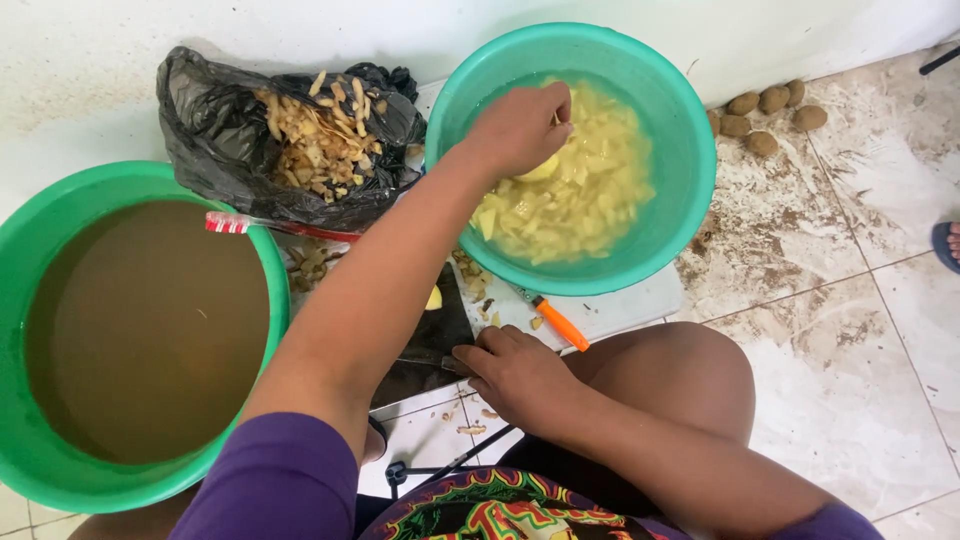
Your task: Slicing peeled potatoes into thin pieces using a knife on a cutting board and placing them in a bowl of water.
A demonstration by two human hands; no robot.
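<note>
teal basin [690, 150]: cut potato in water | left hand [520, 125] fingers grip peeled potato [540, 170] | right hand [515, 370] fingers curled, empty

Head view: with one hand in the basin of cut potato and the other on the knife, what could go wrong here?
The right hand rests on the knife out of the person's eyeline; a slip might cut a finger. The left hand reaches across to the teal basin, which sits partly on the cutting board and could tip or slosh.
</note>
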